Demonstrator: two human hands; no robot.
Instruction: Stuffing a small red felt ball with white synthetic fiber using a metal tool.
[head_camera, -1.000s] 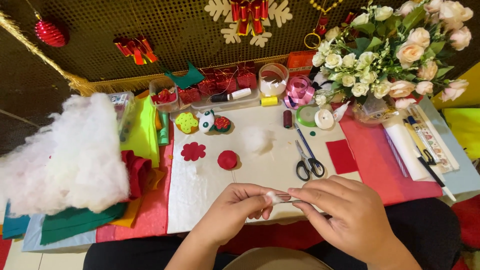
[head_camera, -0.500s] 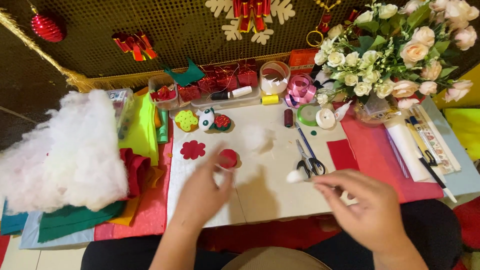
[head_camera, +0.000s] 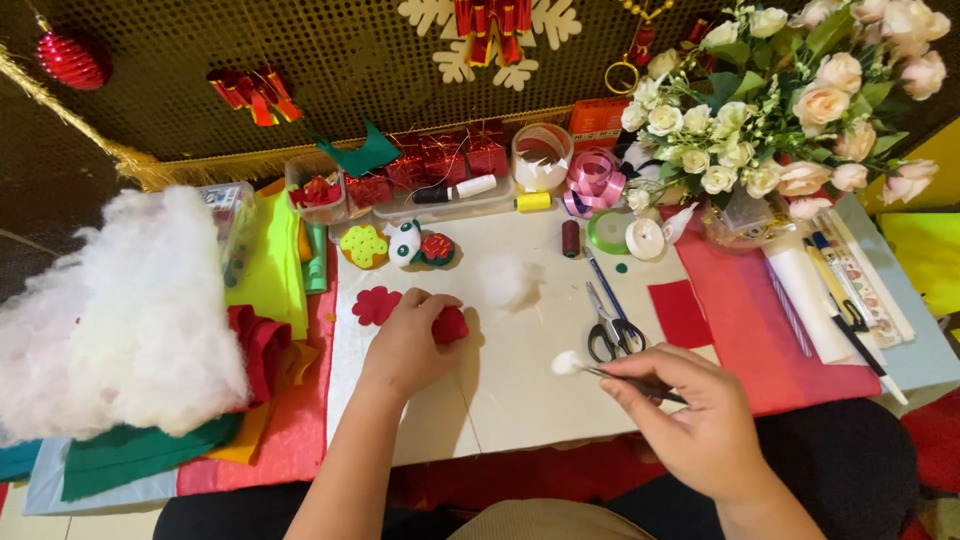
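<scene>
Round red felt piece (head_camera: 450, 325), fluffy-tipped tweezers (head_camera: 630, 380)

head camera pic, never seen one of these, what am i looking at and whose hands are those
There is no machine here. The picture comes from a camera worn on a person's head, looking down, so both hands are that person's own.

The left hand rests on a small red felt piece on the white work board. The right hand holds a thin dark tool with a tuft of white stuffing at its tip.

Around them lie scissors, a red felt flower, a loose wisp of stuffing, a big heap of white stuffing on folded felt sheets, ribbon spools and a bunch of artificial roses.
</scene>
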